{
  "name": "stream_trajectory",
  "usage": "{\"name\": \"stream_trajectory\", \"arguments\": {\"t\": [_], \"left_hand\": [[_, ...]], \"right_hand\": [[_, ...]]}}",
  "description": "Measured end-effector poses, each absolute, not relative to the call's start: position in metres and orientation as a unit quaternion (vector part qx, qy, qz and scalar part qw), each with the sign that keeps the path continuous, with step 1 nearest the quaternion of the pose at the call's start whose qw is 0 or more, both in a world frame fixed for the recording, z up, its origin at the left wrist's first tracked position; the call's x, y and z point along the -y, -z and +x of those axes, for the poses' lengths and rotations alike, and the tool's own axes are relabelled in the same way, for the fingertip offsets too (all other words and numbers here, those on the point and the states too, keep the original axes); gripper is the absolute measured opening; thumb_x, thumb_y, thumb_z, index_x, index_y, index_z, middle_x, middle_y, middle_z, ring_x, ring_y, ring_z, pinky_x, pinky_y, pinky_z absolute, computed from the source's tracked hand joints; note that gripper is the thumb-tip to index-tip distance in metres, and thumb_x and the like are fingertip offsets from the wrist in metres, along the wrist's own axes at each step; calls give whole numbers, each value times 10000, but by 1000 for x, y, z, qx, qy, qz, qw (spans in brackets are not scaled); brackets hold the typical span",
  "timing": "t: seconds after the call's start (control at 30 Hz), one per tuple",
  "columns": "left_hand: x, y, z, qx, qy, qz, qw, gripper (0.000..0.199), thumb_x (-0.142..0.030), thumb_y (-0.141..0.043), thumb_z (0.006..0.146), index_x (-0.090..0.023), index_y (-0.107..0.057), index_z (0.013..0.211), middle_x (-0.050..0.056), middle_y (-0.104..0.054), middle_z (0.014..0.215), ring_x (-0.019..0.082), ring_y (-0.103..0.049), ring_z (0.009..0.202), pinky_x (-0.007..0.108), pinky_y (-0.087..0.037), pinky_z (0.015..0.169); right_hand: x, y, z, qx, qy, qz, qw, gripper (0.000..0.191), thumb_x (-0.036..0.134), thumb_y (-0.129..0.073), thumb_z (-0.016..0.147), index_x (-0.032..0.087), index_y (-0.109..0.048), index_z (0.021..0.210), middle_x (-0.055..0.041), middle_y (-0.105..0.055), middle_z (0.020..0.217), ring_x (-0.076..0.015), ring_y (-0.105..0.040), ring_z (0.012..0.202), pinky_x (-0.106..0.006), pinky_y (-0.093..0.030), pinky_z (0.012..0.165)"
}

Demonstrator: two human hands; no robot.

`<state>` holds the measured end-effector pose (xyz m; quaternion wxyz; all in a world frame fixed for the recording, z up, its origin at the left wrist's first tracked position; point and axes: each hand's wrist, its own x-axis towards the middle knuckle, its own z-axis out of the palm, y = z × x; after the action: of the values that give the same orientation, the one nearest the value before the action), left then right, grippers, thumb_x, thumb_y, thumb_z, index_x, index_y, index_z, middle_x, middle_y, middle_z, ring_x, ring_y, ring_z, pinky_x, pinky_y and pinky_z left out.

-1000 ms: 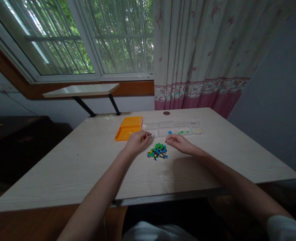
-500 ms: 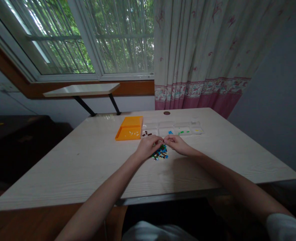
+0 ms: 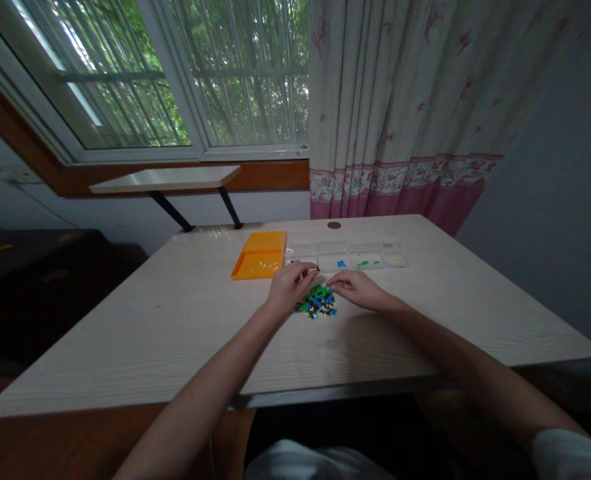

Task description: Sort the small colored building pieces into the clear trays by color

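Observation:
A small dark brown piece (image 3: 317, 268) is pinched at the fingertips of my left hand (image 3: 289, 283), just above the table. Below and between my hands lies a heap of small pieces (image 3: 317, 301) in green, blue, brown and pale colours. My right hand (image 3: 356, 289) is at the heap's right edge, its thumb and fingers pressed together; whatever it may hold is too small to make out. Behind the hands stands a clear compartment tray (image 3: 328, 261) with blue, green and yellow pieces in separate compartments. My left hand partly hides its left compartment.
An open orange box (image 3: 259, 256) with several white pieces sits left of the clear tray. A round brown disc (image 3: 334, 225) lies near the back edge of the table (image 3: 175, 340). At the back left, a raised shelf (image 3: 168, 179) stands on black legs.
My left hand has moved slightly left and up, away from my right hand, with the brown piece at its fingertips. More of the heap shows. My right hand has hardly moved.

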<state>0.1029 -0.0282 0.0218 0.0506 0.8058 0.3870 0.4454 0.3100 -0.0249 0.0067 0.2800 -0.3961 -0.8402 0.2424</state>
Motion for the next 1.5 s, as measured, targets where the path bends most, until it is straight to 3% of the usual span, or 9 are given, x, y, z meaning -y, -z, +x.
{"name": "stream_trajectory", "arguments": {"t": [0.33, 0.6, 0.8, 0.97, 1.13, 1.33, 1.5], "left_hand": [[28, -25, 100, -418, -466, 780, 27, 211, -340, -491, 831, -185, -627, 876, 27, -634, 765, 107, -536, 635, 224, -415, 617], [7, -18, 83, -612, -405, 680, 5, 226, -349, -515, 786, -194, -650, 880, 25, -618, 737, 159, -562, 696, 247, -383, 599], [2, -12, 80, -653, -375, 658, 18, 277, -402, -515, 773, -201, -656, 901, 34, -627, 730, 179, -568, 695, 253, -369, 558], [6, -13, 82, -555, -431, 711, 31, 258, -327, -453, 828, -171, -628, 934, 34, -622, 747, 138, -547, 649, 240, -403, 593], [23, -15, 98, -372, -382, 845, 31, 199, -316, -519, 802, -172, -615, 900, 35, -602, 749, 123, -549, 675, 224, -426, 627], [31, -17, 109, -323, -332, 886, 2, 175, -275, -463, 840, -187, -606, 893, 38, -591, 782, 124, -562, 723, 224, -431, 645], [30, -17, 107, -327, -338, 882, 11, 158, -266, -483, 825, -172, -601, 868, 35, -587, 762, 119, -557, 704, 215, -428, 636]], "right_hand": [[24, -7, 315, 869, -176, -408, 218, 200, 256, -534, 789, 187, -665, 924, -42, -633, 798, -142, -551, 738, -239, -384, 686], [22, -6, 319, 878, -152, -410, 194, 219, 271, -527, 792, 184, -669, 935, -59, -629, 824, -151, -547, 768, -243, -381, 695], [22, -7, 318, 867, -155, -424, 211, 172, 270, -555, 769, 189, -675, 860, -42, -606, 781, -137, -534, 724, -236, -373, 673], [24, -11, 311, 815, -223, -445, 297, 204, 341, -592, 736, 155, -661, 782, -6, -538, 644, -106, -470, 606, -217, -341, 576], [25, -7, 303, 730, -363, -445, 369, 318, 431, -578, 719, 127, -637, 790, 17, -490, 584, -93, -416, 548, -216, -320, 524], [23, -5, 300, 704, -434, -409, 385, 306, 423, -608, 690, 123, -621, 747, -12, -560, 665, -109, -471, 620, -253, -388, 632], [26, -5, 299, 719, -406, -413, 384, 311, 428, -586, 719, 129, -632, 793, -14, -562, 674, -111, -477, 622, -242, -397, 608]]}}
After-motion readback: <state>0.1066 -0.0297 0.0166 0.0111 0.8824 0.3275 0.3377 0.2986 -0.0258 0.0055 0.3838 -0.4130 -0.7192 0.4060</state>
